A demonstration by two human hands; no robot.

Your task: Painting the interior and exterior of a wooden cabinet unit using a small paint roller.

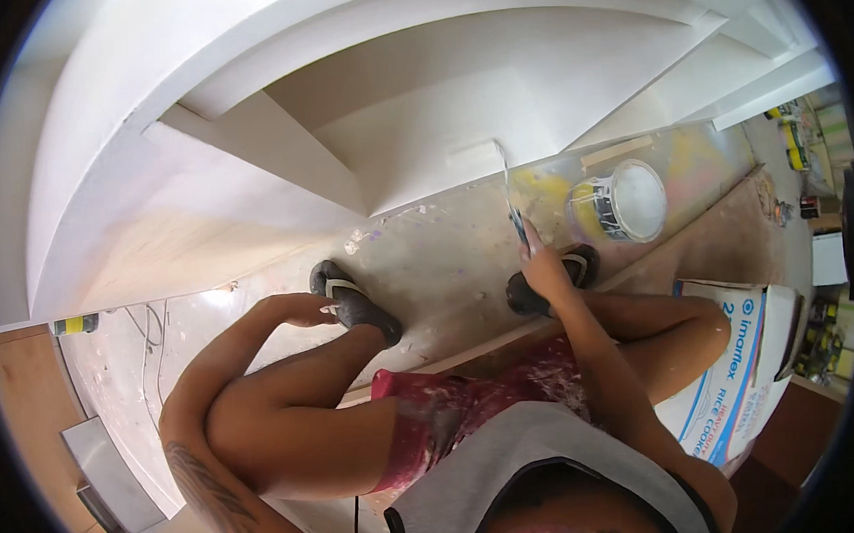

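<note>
The right hand [544,269] is closed around a thin-wired paint roller [515,219], whose pale sleeve is low at a smooth white panel [420,105]. The left hand [305,310] bends loosely beside a dark sandal [360,309]; its hold cannot be told.

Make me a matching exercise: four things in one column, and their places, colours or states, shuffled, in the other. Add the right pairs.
Column one
1. Paint roller
2. Paint bucket
3. Cardboard box
4. Shorts

Column two
A. White with blue print
B. Red, spattered with white
C. Held in the right grip, its head at the white panel
D. Standing on the floor, its side streaked with white

Right pairs: 1-C, 2-D, 3-A, 4-B
</note>
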